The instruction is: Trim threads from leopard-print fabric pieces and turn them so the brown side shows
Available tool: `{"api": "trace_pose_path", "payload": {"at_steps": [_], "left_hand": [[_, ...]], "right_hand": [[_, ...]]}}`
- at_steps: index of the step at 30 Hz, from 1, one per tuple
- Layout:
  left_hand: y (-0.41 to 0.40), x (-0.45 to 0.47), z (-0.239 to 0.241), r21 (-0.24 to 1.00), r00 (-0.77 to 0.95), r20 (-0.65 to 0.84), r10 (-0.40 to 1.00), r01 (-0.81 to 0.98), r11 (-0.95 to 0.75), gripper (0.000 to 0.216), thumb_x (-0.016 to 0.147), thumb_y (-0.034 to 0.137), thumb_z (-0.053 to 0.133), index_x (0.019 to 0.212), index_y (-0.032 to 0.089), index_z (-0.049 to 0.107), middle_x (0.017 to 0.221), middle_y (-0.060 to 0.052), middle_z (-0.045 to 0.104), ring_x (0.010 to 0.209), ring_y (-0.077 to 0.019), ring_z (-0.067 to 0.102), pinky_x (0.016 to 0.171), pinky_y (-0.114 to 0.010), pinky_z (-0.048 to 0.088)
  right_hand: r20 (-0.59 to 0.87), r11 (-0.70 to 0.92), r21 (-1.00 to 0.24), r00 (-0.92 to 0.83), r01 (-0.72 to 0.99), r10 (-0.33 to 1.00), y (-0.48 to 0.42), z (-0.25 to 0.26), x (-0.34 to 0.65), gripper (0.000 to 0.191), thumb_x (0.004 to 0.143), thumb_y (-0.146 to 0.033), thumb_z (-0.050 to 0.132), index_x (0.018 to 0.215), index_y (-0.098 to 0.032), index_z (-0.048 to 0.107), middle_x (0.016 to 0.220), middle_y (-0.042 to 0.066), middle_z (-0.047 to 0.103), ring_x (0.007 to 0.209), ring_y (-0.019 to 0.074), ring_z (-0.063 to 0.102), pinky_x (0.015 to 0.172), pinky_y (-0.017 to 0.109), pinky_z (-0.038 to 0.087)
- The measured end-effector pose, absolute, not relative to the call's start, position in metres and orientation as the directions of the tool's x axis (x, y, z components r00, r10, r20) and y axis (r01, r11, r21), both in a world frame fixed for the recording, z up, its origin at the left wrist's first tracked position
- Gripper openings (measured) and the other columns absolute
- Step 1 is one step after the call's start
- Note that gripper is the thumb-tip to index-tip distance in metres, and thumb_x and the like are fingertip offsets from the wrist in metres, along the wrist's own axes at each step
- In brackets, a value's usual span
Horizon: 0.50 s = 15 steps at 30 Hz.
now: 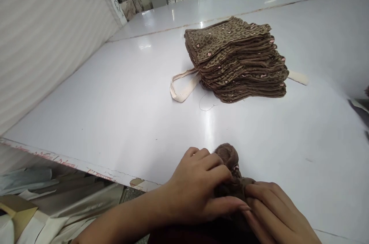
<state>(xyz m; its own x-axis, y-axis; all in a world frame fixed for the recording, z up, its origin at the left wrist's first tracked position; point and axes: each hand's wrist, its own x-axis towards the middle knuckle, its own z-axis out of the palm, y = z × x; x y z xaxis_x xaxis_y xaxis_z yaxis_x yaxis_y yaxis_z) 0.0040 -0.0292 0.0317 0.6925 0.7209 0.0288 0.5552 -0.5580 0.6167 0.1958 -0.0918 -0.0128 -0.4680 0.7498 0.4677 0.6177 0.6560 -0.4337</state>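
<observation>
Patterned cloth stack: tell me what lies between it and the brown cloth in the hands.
In the head view, a thin dark thread lies on the white tabletop, nearer the stack than the brown cloth.

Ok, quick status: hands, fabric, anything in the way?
Left hand and right hand gripping bunched brown fabric. Leopard-print fabric stack beyond, cream strip showing at both sides. Loose thread between hands and stack.

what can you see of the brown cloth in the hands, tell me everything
The brown cloth looks soft and fuzzy, with a rounded fold on top and a small pinkish spot below it. It is bunched up, gripped by the left hand and the right hand, by the near edge of the white table. The hands hide much of it, so its full shape cannot be told.
</observation>
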Motion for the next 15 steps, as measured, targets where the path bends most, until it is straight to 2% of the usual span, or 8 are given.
{"api": "trace_pose_path", "payload": {"at_steps": [2,5,7,11,15], "left_hand": [[-0.029,0.008,0.034,0.514,0.71,0.036,0.703,0.591,-0.622,0.03,0.084,0.048,0.049,0.079,0.019,0.052,0.084,-0.001,0.058,0.078,-0.0156,0.048,0.071,-0.031,0.032],[-0.029,0.014,0.026,0.456,0.772,0.032,0.635,0.554,-0.696,0.022,0.088,0.036,0.042,0.075,0.019,0.05,0.077,0.001,0.057,0.071,-0.013,0.047,0.066,-0.03,0.03],[-0.03,0.016,0.017,0.465,0.779,0.064,0.624,0.53,-0.709,0.021,0.088,0.028,0.039,0.073,0.018,0.049,0.072,0.001,0.055,0.067,-0.0118,0.047,0.065,-0.03,0.03],[-0.033,0.019,-0.002,0.548,0.674,0.166,0.72,0.543,-0.636,0.023,0.086,0.024,0.039,0.065,0.016,0.045,0.066,0.001,0.053,0.063,-0.0102,0.045,0.064,-0.029,0.03],[-0.034,0.02,-0.013,0.576,0.609,0.22,0.762,0.549,-0.606,0.023,0.084,0.023,0.041,0.063,0.016,0.046,0.062,0.002,0.052,0.062,-0.0098,0.045,0.064,-0.029,0.031]], "right_hand": [[0.505,0.673,-0.381,-0.467,0.634,0.726,-0.091,-0.013,0.195,0.009,0.085,-0.01,0.048,0.085,-0.013,0.057,0.086,0.01,0.06,0.078,0.0163,0.053,0.067,0.028,0.047],[0.541,0.679,-0.337,-0.456,0.652,0.706,-0.091,-0.014,0.194,0.01,0.083,-0.008,0.05,0.085,-0.012,0.059,0.083,0.009,0.062,0.073,0.0163,0.055,0.064,0.03,0.047],[0.564,0.681,-0.312,-0.448,0.662,0.694,-0.092,-0.016,0.193,0.01,0.083,-0.007,0.05,0.081,-0.012,0.058,0.08,0.009,0.063,0.072,0.0171,0.056,0.063,0.032,0.048],[0.624,0.714,-0.208,-0.471,0.669,0.623,-0.092,-0.018,0.194,0.014,0.082,-0.003,0.05,0.082,-0.014,0.059,0.076,0.007,0.065,0.075,0.0185,0.06,0.07,0.035,0.051],[0.6,0.737,-0.177,-0.522,0.652,0.606,-0.096,-0.023,0.199,0.017,0.081,-0.001,0.05,0.085,-0.014,0.059,0.074,0.006,0.066,0.074,0.0185,0.061,0.075,0.038,0.05]]}}
